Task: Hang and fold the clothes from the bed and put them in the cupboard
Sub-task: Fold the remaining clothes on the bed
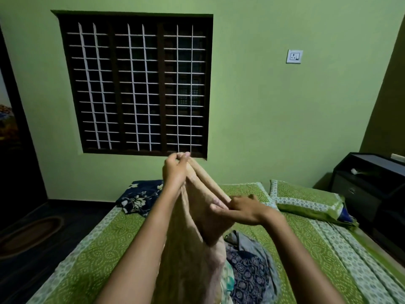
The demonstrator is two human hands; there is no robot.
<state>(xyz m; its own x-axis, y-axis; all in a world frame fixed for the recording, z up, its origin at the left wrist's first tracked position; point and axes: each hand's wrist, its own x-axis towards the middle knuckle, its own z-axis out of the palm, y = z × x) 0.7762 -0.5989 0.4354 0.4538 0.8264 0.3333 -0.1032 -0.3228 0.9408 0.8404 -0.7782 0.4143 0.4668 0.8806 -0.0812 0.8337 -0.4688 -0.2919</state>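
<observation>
Above the bed with the green patterned sheet (105,244), the left hand (175,168) is pinching the top of a pale beige cloth garment (197,218) and holding it high. The right hand (243,210) is gripping the garment's edge lower down, fingers curled round it. The garment is hanging down beside a heap of dark blue and grey clothes (249,270) on the bed.

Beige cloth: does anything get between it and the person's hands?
Nothing visible does. The left hand pinches the beige cloth at its top, and the right hand pinches its edge lower down, so both hands touch it directly.
</observation>
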